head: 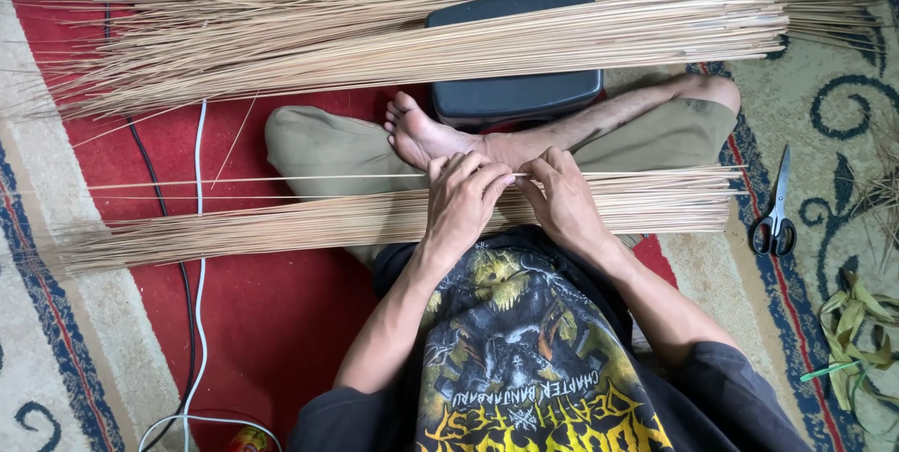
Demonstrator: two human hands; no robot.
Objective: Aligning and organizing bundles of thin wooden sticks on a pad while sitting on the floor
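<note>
I sit cross-legged on a patterned rug. A bundle of thin tan sticks lies across my lap from left to right. My left hand and my right hand rest side by side on top of the bundle, both pinching one single stick that runs off to the left. A much larger heap of the same sticks lies beyond my feet, fanned out toward the left.
A dark plastic case sits under the far heap. Black-handled scissors lie on the rug at right, with dried leaf strips below them. A white cable and a black cable run along the left.
</note>
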